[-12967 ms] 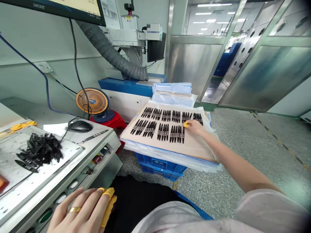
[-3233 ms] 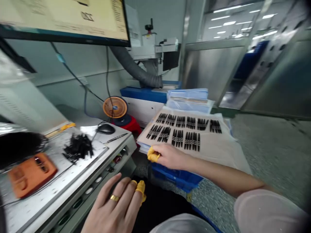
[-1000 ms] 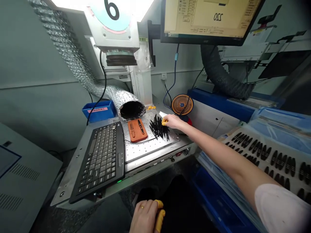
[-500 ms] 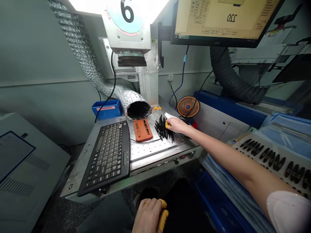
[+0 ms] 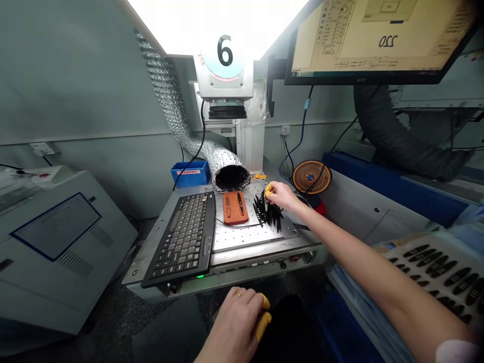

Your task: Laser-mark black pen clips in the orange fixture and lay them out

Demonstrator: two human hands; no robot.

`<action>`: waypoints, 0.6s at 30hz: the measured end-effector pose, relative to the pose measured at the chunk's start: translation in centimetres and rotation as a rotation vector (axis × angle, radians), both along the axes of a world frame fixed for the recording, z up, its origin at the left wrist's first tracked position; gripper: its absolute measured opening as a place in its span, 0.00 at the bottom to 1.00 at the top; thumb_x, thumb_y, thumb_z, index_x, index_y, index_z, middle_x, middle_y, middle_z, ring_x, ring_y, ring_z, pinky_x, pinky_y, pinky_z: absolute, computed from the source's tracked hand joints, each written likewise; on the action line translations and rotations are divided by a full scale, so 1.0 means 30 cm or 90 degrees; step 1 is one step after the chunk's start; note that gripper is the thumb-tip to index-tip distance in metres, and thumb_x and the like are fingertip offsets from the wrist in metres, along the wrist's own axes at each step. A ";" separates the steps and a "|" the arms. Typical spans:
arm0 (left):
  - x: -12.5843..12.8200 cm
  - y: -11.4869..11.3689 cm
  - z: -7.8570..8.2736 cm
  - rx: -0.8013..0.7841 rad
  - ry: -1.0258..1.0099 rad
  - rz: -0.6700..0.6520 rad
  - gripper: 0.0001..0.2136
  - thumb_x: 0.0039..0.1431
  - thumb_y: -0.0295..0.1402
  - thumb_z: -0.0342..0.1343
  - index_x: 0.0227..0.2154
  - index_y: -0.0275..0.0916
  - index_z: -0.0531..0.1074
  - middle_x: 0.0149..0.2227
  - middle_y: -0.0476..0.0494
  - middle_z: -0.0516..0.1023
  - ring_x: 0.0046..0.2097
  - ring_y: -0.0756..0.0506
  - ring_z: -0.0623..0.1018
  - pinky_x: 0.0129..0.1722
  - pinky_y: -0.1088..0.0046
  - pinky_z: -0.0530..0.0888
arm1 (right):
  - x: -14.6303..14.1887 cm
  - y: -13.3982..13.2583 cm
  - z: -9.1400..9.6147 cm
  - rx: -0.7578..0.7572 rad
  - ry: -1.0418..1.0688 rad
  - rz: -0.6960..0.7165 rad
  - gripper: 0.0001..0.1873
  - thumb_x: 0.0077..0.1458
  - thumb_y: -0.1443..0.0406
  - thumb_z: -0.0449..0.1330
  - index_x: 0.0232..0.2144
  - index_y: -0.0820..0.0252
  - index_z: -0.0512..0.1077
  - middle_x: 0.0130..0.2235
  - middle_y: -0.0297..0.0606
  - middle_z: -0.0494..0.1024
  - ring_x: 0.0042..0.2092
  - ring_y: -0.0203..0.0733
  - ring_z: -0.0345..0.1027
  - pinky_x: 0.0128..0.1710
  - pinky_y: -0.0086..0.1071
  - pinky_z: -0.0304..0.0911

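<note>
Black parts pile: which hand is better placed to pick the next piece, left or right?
Right, likely. The right hand is stretched over the perforated plate, fingertips at the top of the black parts pile. The left hand lies low, below the front edge of the bench, far from it.

Blown-out glare top centre, dim grey walls, wide-angle edge warp, blurred corners, centre sharp

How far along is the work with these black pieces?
Done: rows of black pieces lie sorted on the sheet at right. In hand: the right hand reaches into the loose pile on the perforated plate, beside the orange fixture; the left hand rests idle. Left: the many pieces in that pile.
</note>
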State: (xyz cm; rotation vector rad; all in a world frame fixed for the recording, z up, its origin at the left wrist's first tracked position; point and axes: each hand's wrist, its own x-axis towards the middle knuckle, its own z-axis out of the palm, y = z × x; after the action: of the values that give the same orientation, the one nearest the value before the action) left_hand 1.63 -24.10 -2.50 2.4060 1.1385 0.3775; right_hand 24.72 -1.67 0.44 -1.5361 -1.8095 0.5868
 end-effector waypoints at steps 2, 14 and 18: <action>0.001 0.024 0.040 0.018 -0.002 0.005 0.04 0.61 0.26 0.47 0.35 0.41 0.65 0.35 0.50 0.71 0.39 0.47 0.68 0.41 0.70 0.64 | -0.013 0.017 -0.015 0.006 0.059 -0.014 0.05 0.47 0.71 0.54 0.31 0.61 0.67 0.28 0.33 0.74 0.27 0.34 0.69 0.28 0.23 0.61; -0.084 0.327 0.253 0.147 0.062 0.060 0.07 0.62 0.35 0.47 0.34 0.39 0.68 0.35 0.49 0.74 0.37 0.48 0.71 0.40 0.70 0.63 | -0.027 0.055 -0.056 -0.021 0.154 0.031 0.13 0.48 0.73 0.51 0.37 0.62 0.69 0.30 0.34 0.74 0.26 0.34 0.70 0.24 0.23 0.65; -0.120 0.457 0.260 0.176 0.110 0.097 0.10 0.61 0.37 0.45 0.32 0.38 0.68 0.33 0.47 0.73 0.35 0.48 0.71 0.34 0.73 0.62 | -0.035 0.070 -0.079 -0.075 0.255 0.039 0.09 0.51 0.73 0.53 0.36 0.64 0.69 0.29 0.36 0.74 0.29 0.35 0.72 0.27 0.24 0.68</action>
State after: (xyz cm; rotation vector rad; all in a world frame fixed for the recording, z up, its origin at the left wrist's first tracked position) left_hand -1.96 -10.40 5.31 2.6394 1.4343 0.4048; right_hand 23.67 0.44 -1.94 -1.3253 -1.5388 0.9707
